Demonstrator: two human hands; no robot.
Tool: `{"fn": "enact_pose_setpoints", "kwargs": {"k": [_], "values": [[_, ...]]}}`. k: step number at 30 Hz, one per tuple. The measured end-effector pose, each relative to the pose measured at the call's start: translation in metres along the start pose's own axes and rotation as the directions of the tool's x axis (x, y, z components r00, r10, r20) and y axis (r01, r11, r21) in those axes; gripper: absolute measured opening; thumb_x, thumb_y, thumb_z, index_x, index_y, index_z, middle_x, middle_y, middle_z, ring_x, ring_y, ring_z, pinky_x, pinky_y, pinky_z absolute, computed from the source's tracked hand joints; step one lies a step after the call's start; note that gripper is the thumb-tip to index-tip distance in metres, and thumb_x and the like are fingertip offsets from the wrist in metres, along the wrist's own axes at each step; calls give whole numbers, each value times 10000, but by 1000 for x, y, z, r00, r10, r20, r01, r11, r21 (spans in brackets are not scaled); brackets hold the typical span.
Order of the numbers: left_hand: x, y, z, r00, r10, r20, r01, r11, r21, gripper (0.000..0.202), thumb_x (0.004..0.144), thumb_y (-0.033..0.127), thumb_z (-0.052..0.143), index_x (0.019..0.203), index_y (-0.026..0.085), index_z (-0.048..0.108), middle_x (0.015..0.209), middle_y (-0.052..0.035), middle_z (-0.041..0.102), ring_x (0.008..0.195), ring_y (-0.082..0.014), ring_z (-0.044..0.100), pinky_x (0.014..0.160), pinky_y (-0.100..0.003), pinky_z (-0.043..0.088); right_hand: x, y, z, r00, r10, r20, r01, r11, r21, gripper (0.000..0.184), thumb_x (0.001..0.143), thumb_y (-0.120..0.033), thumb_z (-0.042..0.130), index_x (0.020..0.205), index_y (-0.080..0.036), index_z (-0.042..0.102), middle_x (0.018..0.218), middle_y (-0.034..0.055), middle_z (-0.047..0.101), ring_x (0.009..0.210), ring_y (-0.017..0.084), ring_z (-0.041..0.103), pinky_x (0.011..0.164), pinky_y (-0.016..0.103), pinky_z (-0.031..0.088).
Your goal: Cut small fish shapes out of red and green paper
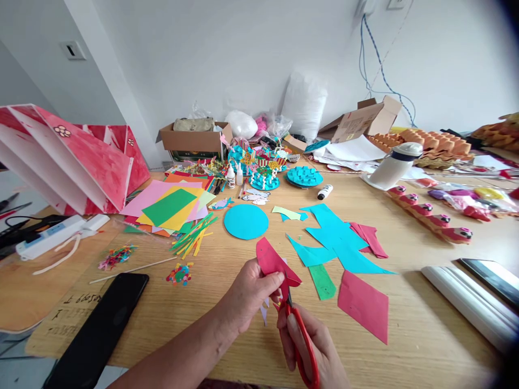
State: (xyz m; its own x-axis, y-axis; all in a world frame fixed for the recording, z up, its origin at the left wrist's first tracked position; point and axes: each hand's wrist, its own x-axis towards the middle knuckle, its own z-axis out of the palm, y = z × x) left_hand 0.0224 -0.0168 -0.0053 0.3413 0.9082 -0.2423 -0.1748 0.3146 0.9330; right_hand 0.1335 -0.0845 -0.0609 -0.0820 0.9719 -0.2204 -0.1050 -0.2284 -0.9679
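My left hand (259, 286) pinches a piece of red paper (272, 259) between thumb and fingers above the table. In my right hand (312, 346) is a pair of red-handled scissors (303, 332), its blades meeting the lower edge of that paper. How far the blades are apart is hard to see. Just beyond my hands lies a blue paper circle (246, 221). To the right are blue paper offcuts (338, 237), a green paper piece (323, 282) and a red paper piece (364, 305). Small scraps show partly hidden beneath my hands.
A stack of coloured paper (170, 207) and paper strips (194, 235) lie left, with a black phone (97, 329) nearer me. Glue bottles (231, 176) and blue decorated discs (304, 176) stand at the back. Rightward are a white bottle (395, 165) and a painted egg-carton strip (432, 214).
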Motion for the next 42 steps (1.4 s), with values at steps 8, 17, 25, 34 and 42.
{"fn": "enact_pose_setpoints", "kwargs": {"k": [8,17,25,34,42], "values": [[2,-7,-4,998,-7,67,6,1000,15,215,654,333,581,659,119,564,541,4,513,491,-85,437,496,-206,351,0,-6,-1,999,-38,22,38,998,-39,419,820,-559,430,614,-194,428,437,-68,366,412,92,314,433,223,254],[3,-6,-3,998,-22,58,22,1000,-3,232,635,339,596,687,114,577,546,-1,523,491,-85,433,488,-206,350,-1,-3,0,1000,20,-10,-20,1000,-7,435,788,-597,451,648,-186,476,425,-80,336,386,85,299,408,211,249],[2,-7,-3,997,-17,78,18,1000,-15,237,651,341,594,693,108,576,558,-3,528,489,-82,436,500,-207,351,-1,-2,-1,1000,4,3,-4,1000,-3,413,821,-555,439,629,-189,447,429,-77,347,391,79,298,414,212,237],[5,-12,-7,999,17,41,-18,1000,25,229,711,348,570,661,125,558,567,-2,546,525,-97,464,539,-214,369,-2,-3,-1,1000,5,6,-5,1000,-2,414,811,-560,455,637,-186,473,425,-72,368,388,81,318,403,212,239],[4,-10,-6,994,32,105,-41,996,82,196,732,298,519,658,122,566,537,-2,543,499,-96,456,519,-212,348,-2,-2,-3,1000,-27,9,27,1000,-4,417,822,-548,443,603,-194,417,449,-65,379,415,87,332,432,218,256]]}}
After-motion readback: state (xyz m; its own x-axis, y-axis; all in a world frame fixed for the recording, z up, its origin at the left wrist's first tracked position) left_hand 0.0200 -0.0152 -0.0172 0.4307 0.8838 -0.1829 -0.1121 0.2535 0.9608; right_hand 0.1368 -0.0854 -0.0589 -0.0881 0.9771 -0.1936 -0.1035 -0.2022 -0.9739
